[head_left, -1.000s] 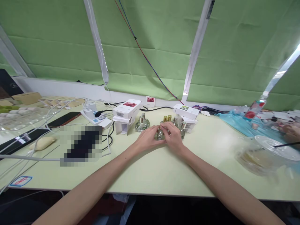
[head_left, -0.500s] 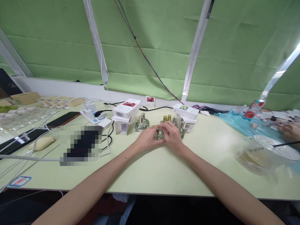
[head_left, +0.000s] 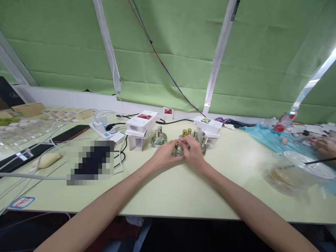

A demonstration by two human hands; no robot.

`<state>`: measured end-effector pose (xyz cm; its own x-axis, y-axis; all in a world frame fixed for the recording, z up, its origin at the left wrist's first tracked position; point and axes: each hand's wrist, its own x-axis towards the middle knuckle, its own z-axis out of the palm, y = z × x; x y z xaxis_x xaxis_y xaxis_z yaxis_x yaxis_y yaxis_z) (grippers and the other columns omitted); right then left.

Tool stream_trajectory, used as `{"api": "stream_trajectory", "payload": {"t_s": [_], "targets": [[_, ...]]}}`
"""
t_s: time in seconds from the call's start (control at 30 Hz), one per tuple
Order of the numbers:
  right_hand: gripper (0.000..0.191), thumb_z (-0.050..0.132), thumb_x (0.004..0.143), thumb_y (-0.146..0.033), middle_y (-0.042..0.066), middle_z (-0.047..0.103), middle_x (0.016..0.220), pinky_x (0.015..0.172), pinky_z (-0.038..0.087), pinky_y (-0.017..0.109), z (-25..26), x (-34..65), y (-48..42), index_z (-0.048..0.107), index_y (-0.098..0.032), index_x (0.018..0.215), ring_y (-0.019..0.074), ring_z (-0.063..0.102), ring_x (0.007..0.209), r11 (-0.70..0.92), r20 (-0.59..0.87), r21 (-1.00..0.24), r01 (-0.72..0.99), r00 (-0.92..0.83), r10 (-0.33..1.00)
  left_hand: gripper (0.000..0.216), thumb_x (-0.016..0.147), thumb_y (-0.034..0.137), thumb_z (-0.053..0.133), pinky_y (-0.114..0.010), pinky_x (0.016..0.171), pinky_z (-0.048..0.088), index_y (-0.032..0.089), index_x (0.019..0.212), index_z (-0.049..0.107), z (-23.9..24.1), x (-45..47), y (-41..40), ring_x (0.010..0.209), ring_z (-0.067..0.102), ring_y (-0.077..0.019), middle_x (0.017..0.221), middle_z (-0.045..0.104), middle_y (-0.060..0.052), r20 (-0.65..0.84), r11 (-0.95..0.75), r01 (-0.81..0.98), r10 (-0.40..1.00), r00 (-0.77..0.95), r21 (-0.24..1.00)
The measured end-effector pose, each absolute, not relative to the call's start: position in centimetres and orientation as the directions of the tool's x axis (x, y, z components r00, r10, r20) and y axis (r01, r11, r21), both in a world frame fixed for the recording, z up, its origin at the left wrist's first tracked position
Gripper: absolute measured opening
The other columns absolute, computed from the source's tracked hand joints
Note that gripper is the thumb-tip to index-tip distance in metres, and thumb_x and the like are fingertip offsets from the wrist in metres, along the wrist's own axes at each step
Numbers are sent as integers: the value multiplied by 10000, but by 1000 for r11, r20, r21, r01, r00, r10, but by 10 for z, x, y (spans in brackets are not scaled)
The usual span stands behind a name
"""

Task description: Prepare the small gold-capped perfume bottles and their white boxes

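A small glass perfume bottle [head_left: 179, 150] stands on the table between my hands, partly hidden by them. My left hand [head_left: 166, 153] curls around its left side, with fingers bent and thumb reaching across in front. From the right, my right hand [head_left: 193, 148] pinches at the bottle's top, and its fingertips meet those of my left hand. Just behind are gold caps [head_left: 189, 131] of other bottles. A silver-capped bottle [head_left: 204, 145] stands right of my right hand. Two more silver-capped bottles [head_left: 159, 140] stand to the left, apart from my hands.
White boxes with a pink picture [head_left: 141, 120] are stacked behind on the left, and a white box with a green picture [head_left: 208, 124] lies on the right. A power strip [head_left: 107, 133] with cables is farther left. A lidded plastic cup [head_left: 301, 171] and blue cloth [head_left: 265, 138] occupy the right side.
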<state>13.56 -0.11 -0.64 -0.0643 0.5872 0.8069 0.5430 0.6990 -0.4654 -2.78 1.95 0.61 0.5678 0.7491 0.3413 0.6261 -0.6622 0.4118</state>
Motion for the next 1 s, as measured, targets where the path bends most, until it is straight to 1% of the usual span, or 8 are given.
{"api": "stream_trajectory", "payload": {"t_s": [0.13,0.27,0.53,0.63,0.83,1.0], "targets": [[185,461,995,-219,41,558,823,673,472,299,-7,136,-1,584,-209,857,170,550,728,698,810,-451,557,-73,581,546,799,493,641,-355,764,494,211,1258,551,5,-28,20,941,658,-269,1123,672,-81,340,-665,633,747,571,397],[195,432,1005,-208,47,548,850,683,464,291,-7,137,0,574,-214,871,168,543,736,692,809,-406,597,-118,576,549,800,483,641,-354,777,493,211,1267,545,7,-27,18,959,652,-269,1135,669,-81,340,-666,625,745,573,406],[212,398,992,-154,56,534,877,658,446,276,-3,141,2,567,-214,878,165,543,727,642,766,-303,705,-221,604,495,783,501,646,-331,696,464,212,1179,586,12,-26,15,865,640,-249,1033,673,-63,325,-647,632,762,560,427],[204,410,984,-147,49,530,869,664,441,276,-2,142,2,566,-216,872,164,543,729,646,758,-316,695,-224,612,506,785,515,646,-331,699,466,212,1185,583,12,-26,15,872,641,-252,1039,671,-66,322,-647,630,762,562,430],[175,455,981,-188,34,544,810,664,443,293,-2,141,3,570,-213,851,169,534,712,695,792,-412,589,-145,593,527,793,519,644,-334,708,474,213,1216,570,10,-27,16,879,647,-256,1056,676,-72,329,-651,634,759,562,418],[177,451,983,-185,38,541,818,660,440,291,-3,139,2,568,-210,853,168,526,717,705,809,-397,587,-140,572,522,796,493,646,-339,751,485,217,1232,567,9,-27,17,923,651,-261,1080,677,-73,346,-662,623,749,565,416]]}}
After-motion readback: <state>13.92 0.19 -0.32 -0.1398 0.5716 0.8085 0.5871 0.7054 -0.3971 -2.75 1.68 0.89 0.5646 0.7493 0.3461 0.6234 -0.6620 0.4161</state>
